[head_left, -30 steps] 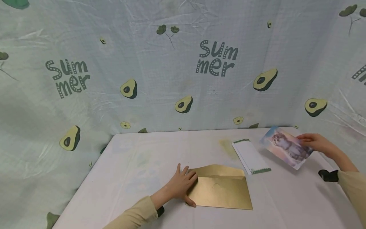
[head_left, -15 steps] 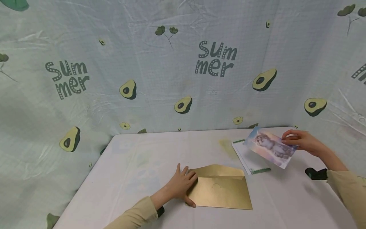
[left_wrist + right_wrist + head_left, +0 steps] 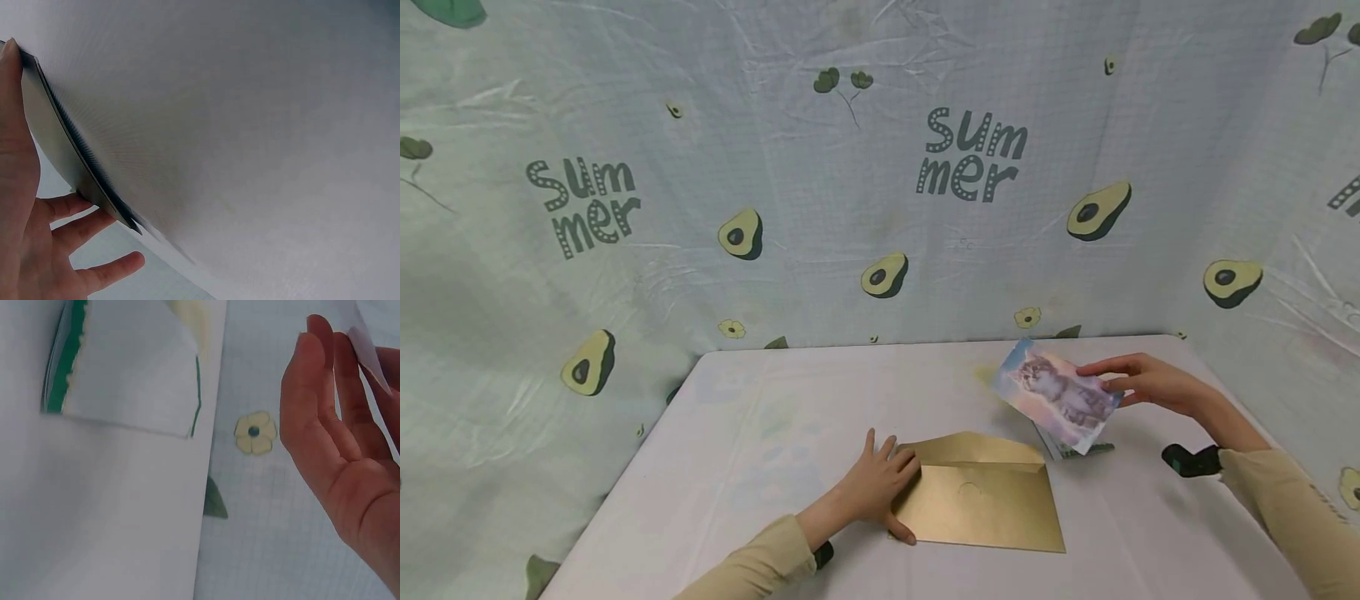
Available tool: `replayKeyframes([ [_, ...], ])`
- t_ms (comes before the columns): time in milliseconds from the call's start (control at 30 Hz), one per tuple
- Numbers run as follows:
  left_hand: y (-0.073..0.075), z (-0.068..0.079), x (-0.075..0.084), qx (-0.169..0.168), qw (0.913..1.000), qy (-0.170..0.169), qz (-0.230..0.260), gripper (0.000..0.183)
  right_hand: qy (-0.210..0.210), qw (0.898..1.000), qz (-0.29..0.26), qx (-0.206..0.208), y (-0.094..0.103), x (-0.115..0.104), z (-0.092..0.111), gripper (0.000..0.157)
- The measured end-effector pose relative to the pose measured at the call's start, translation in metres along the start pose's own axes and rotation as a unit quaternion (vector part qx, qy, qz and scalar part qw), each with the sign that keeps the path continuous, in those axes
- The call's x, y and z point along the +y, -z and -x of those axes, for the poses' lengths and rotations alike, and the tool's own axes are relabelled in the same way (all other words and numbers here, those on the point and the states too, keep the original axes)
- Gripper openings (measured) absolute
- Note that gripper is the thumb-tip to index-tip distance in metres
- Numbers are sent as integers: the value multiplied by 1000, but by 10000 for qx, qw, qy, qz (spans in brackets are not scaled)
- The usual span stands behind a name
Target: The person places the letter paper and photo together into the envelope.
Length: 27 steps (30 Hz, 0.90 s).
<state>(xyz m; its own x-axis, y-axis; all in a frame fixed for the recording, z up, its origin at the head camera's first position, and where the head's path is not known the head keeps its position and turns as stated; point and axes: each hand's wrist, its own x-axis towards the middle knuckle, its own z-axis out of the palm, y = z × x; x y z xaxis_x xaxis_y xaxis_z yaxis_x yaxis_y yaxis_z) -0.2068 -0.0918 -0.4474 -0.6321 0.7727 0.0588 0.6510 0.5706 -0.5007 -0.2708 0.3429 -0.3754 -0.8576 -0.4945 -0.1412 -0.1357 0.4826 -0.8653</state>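
Observation:
My left hand rests with spread fingers along the left edge of a gold envelope, its thumb at the near corner. The envelope's flap is up, pointing to the back. In the left wrist view, the envelope shows nearly edge-on beside my fingers. My right hand pinches the right side of a picture card with a fluffy grey kitten on a pastel ground. Held tilted, the card overlaps a white notepad with green borders in the head view. The right wrist view shows the notepad largely uncovered.
A white cloth-covered table lies beneath everything. Behind it hangs a pale curtain printed with avocados and lettering. Black wrist straps show at both sleeves.
My right hand has carried the kitten card left, from beside the notepad to over it. The left hand and the envelope stay where they were.

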Motion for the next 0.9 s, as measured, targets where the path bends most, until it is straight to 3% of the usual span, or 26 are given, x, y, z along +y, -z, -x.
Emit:
replayKeyframes([
  [300, 0, 0, -1, -17, 10000, 22, 8, 95, 393, 9976, 125, -548, -25, -14, -16, 46],
  [633, -2, 0, -1, 0, 10000, 42, 32, 95, 645, 9948, 222, -761, -52, -7, -40, 44],
  [767, -3, 1, 0, 34, 10000, 35, 56, 94, 694, 9956, 349, -518, -59, -1, -47, 42],
  [900, -4, 2, 0, 170, 9999, 17, 23, 95, 750, 9920, 1010, 128, -64, 1, -52, 33],
])
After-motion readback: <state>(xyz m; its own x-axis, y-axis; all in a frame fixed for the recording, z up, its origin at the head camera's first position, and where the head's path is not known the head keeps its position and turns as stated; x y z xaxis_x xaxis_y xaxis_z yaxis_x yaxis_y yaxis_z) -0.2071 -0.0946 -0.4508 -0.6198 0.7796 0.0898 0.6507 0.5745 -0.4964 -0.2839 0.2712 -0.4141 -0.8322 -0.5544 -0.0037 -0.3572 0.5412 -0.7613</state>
